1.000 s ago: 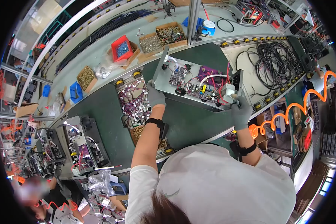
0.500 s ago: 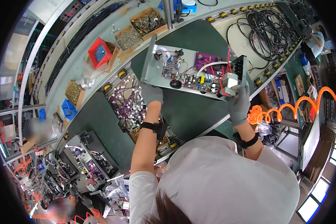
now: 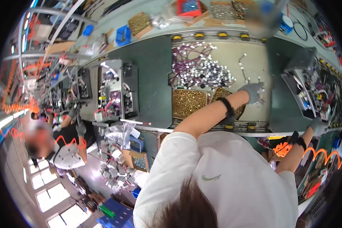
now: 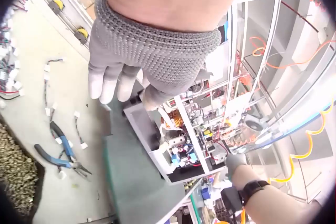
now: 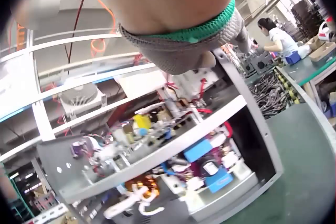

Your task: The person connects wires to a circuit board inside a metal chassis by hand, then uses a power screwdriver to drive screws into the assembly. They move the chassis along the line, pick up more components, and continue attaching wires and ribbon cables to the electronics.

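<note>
My left hand, gloved in grey, hovers over the pale work surface; the left wrist view has its fingers extended and holding nothing. Blue-handled pliers lie there beside short cables with white plugs, mostly hidden by the hand in the head view. To the right, an open metal chassis with circuit boards and wires rests tilted on a green board. My right hand is at its near right corner. In the right wrist view that hand grips the chassis edge, thumb and fingers on either side of the panel.
A heap of white-plug cables and boxes of brass parts lie left of my left hand. Another open chassis stands farther left. Small-part boxes line the back shelf. A coiled orange hose hangs near my right forearm. Another person works at the left.
My left hand has let go of the chassis and moved over the pale surface. The chassis, held in both hands before, now rests on the board at the right. The head view has swung left.
</note>
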A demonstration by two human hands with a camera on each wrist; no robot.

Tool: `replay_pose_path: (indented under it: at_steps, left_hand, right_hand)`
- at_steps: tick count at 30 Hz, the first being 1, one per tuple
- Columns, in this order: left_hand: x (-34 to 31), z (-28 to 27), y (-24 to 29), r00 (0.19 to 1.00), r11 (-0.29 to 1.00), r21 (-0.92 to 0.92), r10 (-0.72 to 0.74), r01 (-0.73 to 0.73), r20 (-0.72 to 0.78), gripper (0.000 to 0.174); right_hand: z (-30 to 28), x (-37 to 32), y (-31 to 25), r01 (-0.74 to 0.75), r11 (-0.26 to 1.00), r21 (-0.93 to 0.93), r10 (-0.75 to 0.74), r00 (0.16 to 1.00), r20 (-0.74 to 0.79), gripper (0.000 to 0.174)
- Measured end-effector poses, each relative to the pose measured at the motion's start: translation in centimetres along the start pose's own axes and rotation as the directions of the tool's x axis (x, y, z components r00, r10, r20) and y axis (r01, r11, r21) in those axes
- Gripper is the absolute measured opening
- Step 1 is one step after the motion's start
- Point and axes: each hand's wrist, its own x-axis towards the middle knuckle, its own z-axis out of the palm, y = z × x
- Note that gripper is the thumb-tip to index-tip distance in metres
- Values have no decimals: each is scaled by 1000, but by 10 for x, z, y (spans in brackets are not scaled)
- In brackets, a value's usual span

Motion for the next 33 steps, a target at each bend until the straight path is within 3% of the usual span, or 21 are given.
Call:
replay_pose_path:
  at_steps: [3, 5, 6, 7, 8, 9, 10, 11, 12, 13, 14, 16, 18, 20, 22, 23, 24, 26, 28, 30, 33]
  left_hand:
    - [-60, 11, -67, 974, 950, -243, -218, 197, -62, 60]
    - [-117, 13, -110, 886, 871, -399, -399, 287, -235, 59]
    - [-148, -2, -111, 783, 805, -380, -565, 455, -260, 56]
    - [-179, 2, -129, 641, 752, -405, -657, 521, -397, 52]
    - [-210, 2, -139, 491, 699, -426, -710, 574, -505, 45]
    - [-238, 13, -163, 359, 770, -492, -629, 405, -689, 38]
    - [-268, 0, -140, 197, 819, -553, -574, 154, -795, 33]
    - [-294, -3, -153, 36, 883, -435, -447, 180, -894, 33]
    - [-320, -6, -166, -118, 922, -313, -292, 229, -949, 32]
    - [-343, -17, -160, -292, 898, -340, -259, 278, -921, 31]
    - [-367, -28, -153, -453, 871, -375, -209, 317, -867, 31]
    - [-416, -54, -169, -623, 923, -214, 34, 319, -781, 34]
    - [-451, -89, -145, -728, 917, -294, -5, 270, -685, 40]
    - [-493, -110, -178, -777, 849, -443, -62, 289, -627, 41]
    - [-529, -130, -216, -820, 763, -578, -112, 291, -562, 43]
    - [-544, -139, -233, -741, 756, -648, -378, 99, -554, 45]
    - [-556, -148, -250, -593, 692, -717, -612, -82, -523, 48]
    - [-577, -158, -296, -571, 670, -742, -618, -23, -540, 48]
    - [-582, -163, -306, -546, 640, -768, -631, 35, -551, 49]
    - [-588, -161, -307, -401, 565, -818, -727, 113, -557, 50]
    - [-590, -161, -295, -398, 542, -823, -726, 172, -561, 53]
  right_hand:
    - [-25, -44, -36, 252, 928, 276, -283, 956, 80, 58]
    - [3, -74, -39, 392, 819, 420, -526, 805, 274, 62]
    - [-5, -101, -59, 364, 866, 344, -484, 783, 391, 59]
    - [-43, -118, -81, 399, 711, 579, -663, 654, 363, 55]
    - [-55, -137, -93, 345, 640, 686, -687, 658, 309, 51]
    - [-75, -152, -106, 257, 560, 787, -710, 638, 297, 52]
    - [-88, -164, -118, 159, 469, 869, -732, 620, 281, 52]
    - [-87, -170, -123, 159, 450, 879, -741, 615, 268, 52]
    - [-82, -177, -126, 158, 490, 857, -774, 530, 345, 53]
    - [-80, -184, -129, 164, 531, 832, -793, 442, 419, 55]
    - [-81, -191, -132, 163, 518, 840, -799, 442, 407, 55]
    - [-87, -201, -141, 146, 465, 873, -859, 312, 406, 55]
    - [-100, -211, -150, 137, 424, 895, -883, 285, 374, 53]
    - [-110, -220, -156, 172, 364, 915, -926, 175, 335, 54]
    - [-120, -231, -160, 170, 361, 917, -927, 171, 334, 55]
    - [-122, -238, -160, 177, 350, 920, -932, 159, 324, 54]
    - [-124, -243, -161, 184, 340, 922, -937, 147, 316, 54]
    - [-144, -250, -159, 169, 334, 927, -939, 147, 311, 53]
    - [-153, -253, -156, 165, 356, 920, -934, 30, 356, 52]
    - [-154, -256, -151, 162, 338, 927, -940, 19, 339, 50]
    - [-146, -259, -144, 230, 258, 938, -956, -77, 282, 49]
